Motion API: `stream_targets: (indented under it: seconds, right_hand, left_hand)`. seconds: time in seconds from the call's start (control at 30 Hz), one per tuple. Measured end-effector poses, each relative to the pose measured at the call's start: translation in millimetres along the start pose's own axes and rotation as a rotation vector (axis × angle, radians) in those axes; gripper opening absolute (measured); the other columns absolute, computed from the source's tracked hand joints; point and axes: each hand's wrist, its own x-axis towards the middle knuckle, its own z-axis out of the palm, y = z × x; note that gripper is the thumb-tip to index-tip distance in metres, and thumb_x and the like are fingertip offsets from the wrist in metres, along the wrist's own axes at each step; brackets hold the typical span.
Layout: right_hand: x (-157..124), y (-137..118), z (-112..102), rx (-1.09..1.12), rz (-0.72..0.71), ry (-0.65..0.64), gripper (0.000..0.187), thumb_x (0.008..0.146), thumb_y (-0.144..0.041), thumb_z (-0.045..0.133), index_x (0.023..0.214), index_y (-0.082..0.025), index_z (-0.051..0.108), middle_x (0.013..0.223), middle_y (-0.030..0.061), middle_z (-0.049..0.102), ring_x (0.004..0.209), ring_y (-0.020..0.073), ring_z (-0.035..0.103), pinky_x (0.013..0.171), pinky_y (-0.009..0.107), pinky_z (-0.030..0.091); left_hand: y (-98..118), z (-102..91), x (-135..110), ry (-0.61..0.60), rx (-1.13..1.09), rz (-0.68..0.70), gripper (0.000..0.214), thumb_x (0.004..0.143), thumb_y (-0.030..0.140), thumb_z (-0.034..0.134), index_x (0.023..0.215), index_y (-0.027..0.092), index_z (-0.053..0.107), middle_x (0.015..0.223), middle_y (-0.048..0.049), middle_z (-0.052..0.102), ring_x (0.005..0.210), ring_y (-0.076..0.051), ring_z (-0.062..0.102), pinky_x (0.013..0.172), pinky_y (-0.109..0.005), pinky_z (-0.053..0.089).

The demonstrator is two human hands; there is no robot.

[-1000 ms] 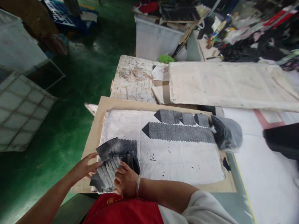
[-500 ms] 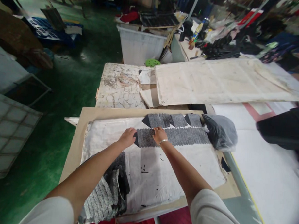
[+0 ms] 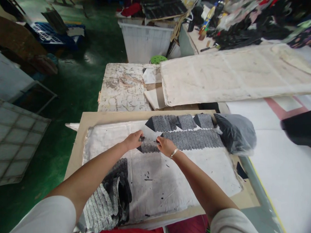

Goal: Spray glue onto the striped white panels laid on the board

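Note:
My left hand (image 3: 134, 140) pinches the left upper corner of a grey ribbed knit piece (image 3: 150, 147) with a dark pointed end. My right hand (image 3: 166, 146), with a bracelet at the wrist, grips the same piece near its upper right corner. Between the hands the upper edge looks raised and folded. To the right runs a row of overlapping grey ribbed pieces (image 3: 194, 139), a dark corner showing at its left end. Above it lies a second row of such pieces (image 3: 164, 123) with dark pointed ends. All rest on a white cloth-covered board (image 3: 178, 183).
A heap of grey and black ribbed pieces (image 3: 104, 201) lies at the board's lower left. A dark plastic-wrapped bundle (image 3: 235, 134) sits at its right end. Behind are a cream padded board (image 3: 230, 76) and a white bin (image 3: 147, 42). Black scraps dot the cloth.
Both hands have drawn up the upper edge of the leftmost grey piece in the lower row. A dark corner of the piece beneath now shows. The view has shifted slightly.

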Motion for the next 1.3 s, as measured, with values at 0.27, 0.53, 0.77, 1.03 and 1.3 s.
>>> stream_targets:
  seconds: [0.27, 0.53, 0.77, 1.03, 1.3]
  right_hand:
    - [-64.0, 7.3, 1.1, 0.343, -0.216, -0.026, 0.028, 0.079, -0.010, 0.064, 0.104, -0.015, 0.053, 0.086, 0.0014, 0.065, 0.072, 0.0128, 0.060, 0.067, 0.023, 0.046]
    - [-95.4, 27.4, -18.2, 0.474, -0.289, -0.116, 0.035, 0.076, -0.011, 0.068, 0.108, -0.013, 0.054, 0.084, 0.0003, 0.064, 0.070, 0.0107, 0.058, 0.064, 0.021, 0.047]
    - [-72.1, 62.2, -47.9, 0.300, -0.177, -0.198, 0.037, 0.077, -0.019, 0.074, 0.111, -0.016, 0.061, 0.084, -0.0017, 0.068, 0.072, 0.0118, 0.063, 0.067, 0.020, 0.049]
    - [-3.3, 102.3, -37.8, -0.111, 0.251, 0.153, 0.055, 0.087, -0.034, 0.065, 0.135, -0.017, 0.045, 0.129, 0.0122, 0.053, 0.108, 0.0258, 0.057, 0.090, 0.044, 0.047]
    - [-12.0, 102.6, -22.6, -0.231, 0.154, 0.313, 0.075, 0.076, -0.024, 0.069, 0.144, -0.020, 0.038, 0.148, 0.0110, 0.038, 0.128, 0.0300, 0.039, 0.107, 0.042, 0.027]
  left_hand:
    - [16.1, 6.1, -72.6, 0.017, -0.275, 0.065, 0.046, 0.075, 0.014, 0.051, 0.117, 0.026, 0.039, 0.086, 0.0012, 0.066, 0.078, -0.017, 0.067, 0.071, -0.025, 0.048]
    - [37.1, 1.6, -89.0, 0.073, -0.471, 0.027, 0.044, 0.071, 0.017, 0.051, 0.113, 0.025, 0.041, 0.100, -0.0026, 0.067, 0.100, -0.019, 0.065, 0.091, -0.033, 0.048]
    - [49.6, -32.5, -84.9, -0.067, -0.855, -0.066, 0.046, 0.067, 0.020, 0.056, 0.110, 0.024, 0.041, 0.086, 0.0020, 0.064, 0.068, -0.012, 0.060, 0.061, -0.022, 0.045]
    - [19.2, -23.2, -57.5, -0.067, -0.836, -0.115, 0.042, 0.067, 0.023, 0.057, 0.107, 0.022, 0.044, 0.080, 0.0028, 0.061, 0.072, -0.014, 0.058, 0.065, -0.025, 0.043]
    - [47.7, -28.9, -39.2, -0.110, -1.057, -0.073, 0.052, 0.069, 0.031, 0.068, 0.110, 0.025, 0.037, 0.089, 0.0019, 0.061, 0.075, -0.014, 0.061, 0.068, -0.027, 0.048]
